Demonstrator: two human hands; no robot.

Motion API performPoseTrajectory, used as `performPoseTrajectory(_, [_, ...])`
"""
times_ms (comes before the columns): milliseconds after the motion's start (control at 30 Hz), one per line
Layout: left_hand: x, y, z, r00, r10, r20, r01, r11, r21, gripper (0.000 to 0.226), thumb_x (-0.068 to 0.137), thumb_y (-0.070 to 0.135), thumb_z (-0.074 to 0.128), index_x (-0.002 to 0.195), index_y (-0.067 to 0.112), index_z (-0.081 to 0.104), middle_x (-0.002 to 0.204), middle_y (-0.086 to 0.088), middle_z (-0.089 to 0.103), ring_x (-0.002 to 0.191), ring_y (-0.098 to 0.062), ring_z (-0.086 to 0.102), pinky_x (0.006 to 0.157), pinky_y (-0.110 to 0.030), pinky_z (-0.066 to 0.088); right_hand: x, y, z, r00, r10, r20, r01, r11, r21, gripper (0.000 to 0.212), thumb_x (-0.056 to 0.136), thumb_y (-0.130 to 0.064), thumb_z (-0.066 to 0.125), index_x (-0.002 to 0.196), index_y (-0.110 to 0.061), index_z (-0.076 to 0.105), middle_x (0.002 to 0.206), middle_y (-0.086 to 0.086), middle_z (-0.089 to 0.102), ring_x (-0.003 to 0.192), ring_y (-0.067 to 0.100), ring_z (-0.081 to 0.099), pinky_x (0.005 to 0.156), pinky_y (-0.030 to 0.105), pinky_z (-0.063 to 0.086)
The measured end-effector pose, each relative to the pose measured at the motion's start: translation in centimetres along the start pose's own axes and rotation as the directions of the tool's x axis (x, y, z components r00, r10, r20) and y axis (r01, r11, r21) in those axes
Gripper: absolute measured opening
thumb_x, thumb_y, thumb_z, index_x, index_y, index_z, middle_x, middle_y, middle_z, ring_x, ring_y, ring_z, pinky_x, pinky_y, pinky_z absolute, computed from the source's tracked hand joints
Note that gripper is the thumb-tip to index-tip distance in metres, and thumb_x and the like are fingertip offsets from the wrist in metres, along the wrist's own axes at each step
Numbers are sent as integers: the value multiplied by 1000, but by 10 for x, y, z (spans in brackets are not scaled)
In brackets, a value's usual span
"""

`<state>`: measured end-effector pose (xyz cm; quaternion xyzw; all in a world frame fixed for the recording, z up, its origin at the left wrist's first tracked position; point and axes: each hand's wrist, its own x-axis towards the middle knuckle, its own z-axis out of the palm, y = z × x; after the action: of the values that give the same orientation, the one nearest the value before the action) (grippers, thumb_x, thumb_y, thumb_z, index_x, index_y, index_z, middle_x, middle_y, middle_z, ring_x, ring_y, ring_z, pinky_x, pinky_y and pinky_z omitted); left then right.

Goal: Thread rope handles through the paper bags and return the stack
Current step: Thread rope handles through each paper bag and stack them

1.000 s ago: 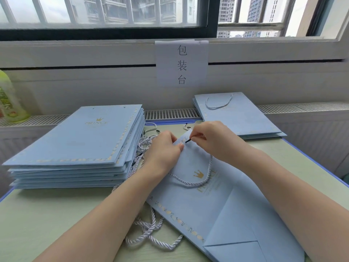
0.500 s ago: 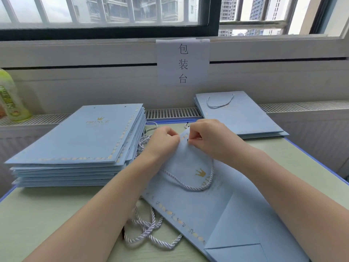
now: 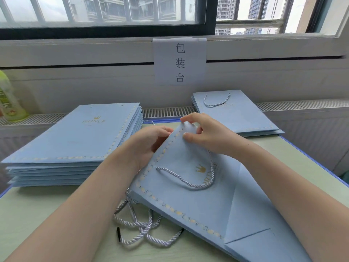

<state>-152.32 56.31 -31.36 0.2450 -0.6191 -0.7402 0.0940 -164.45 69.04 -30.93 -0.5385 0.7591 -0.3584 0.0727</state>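
Holding the light-blue paper bag at its top edge, I have both forearms reaching in from the lower corners and meeting over the middle of the table. My right hand arches over the bag's upper corner: the grip is a pinch, forefinger curled over the raised edge, thumb pressed flat on the printed face beneath it. My left hand lies along the bag's left border, fingers curled under the lifted edge and holding it from that side. The bag lies slantwise, its top end raised off the table by my hands, its folded bottom toward me. One rope handle hangs in a loop across its face, beside the gold crown. Loose rope handles lie tangled on the table, partly under the bag's near left edge. An unthreaded stack sits at left; a finished stack, handle showing, sits at far right.
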Motion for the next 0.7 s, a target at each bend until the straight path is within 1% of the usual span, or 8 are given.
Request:
performPoseTrajectory(100, [5,-5,-2,1000,3,25,-2,1000,-13,33,91,-4,43,116,1,63,101,-19,62,77,-25,57,67,-30,49,-1,-1,1,1000,3,-6,-3,999,36,31,90,-25,60,120,-25,52,100,-6,41,71,1,46,59,-1,34])
performPoseTrajectory(167, [7,-8,-4,999,-15,43,16,1000,-16,39,86,-8,47,111,11,70,105,-19,58,80,-21,43,63,-28,40,-2,-1,1,1000,16,1,-17,999,36,20,89,-25,61,108,-25,53,89,-10,38,69,0,45,56,0,34])
performPoseTrajectory(233, [7,-9,-5,999,-21,31,22,1000,-15,37,79,-9,55,100,14,75,95,-17,58,71,-18,33,53,-23,34,-2,-1,2,1000,20,9,-21,999,28,11,89,-25,61,97,-24,53,85,-13,37,67,-1,45,54,2,34])
performPoseTrajectory(367, [4,-8,0,1000,7,-16,-7,1000,-27,29,80,-10,58,97,7,73,78,-17,69,53,-22,62,49,-25,53,0,-1,3,1000,-7,-22,7,1000,-22,9,90,-25,61,85,-21,55,103,-4,43,73,2,49,63,3,35])
performPoseTrajectory(533, [2,-6,1,996,32,-79,-19,987,161,24,81,-12,58,79,4,75,70,-17,70,47,-23,63,46,-25,53,0,-2,3,999,-38,-19,36,996,-80,12,91,-24,60,83,-23,50,101,-3,44,81,9,50,66,6,34])
performPoseTrajectory(600, [3,-7,0,991,52,-126,-19,969,245,16,83,-6,60,77,0,74,73,-20,69,51,-26,63,51,-30,55,0,-2,2,998,-66,11,67,986,-151,9,91,-24,58,89,-21,50,97,-4,48,82,10,48,65,6,33])
performPoseTrajectory(633, [2,-7,2,986,76,-145,-31,956,291,13,86,3,62,81,-5,72,77,-23,68,57,-27,63,58,-35,58,0,-2,2,997,-73,26,77,980,-184,9,92,-25,58,90,-20,50,94,-5,49,79,9,46,64,6,33])
performPoseTrajectory(700, [4,-10,3,974,123,-191,-46,930,364,35,93,24,59,87,-9,68,82,-25,67,66,-29,62,71,-41,55,-1,-2,1,996,-70,53,81,967,-243,10,93,-27,56,89,-19,50,84,-10,46,73,5,42,61,7,32])
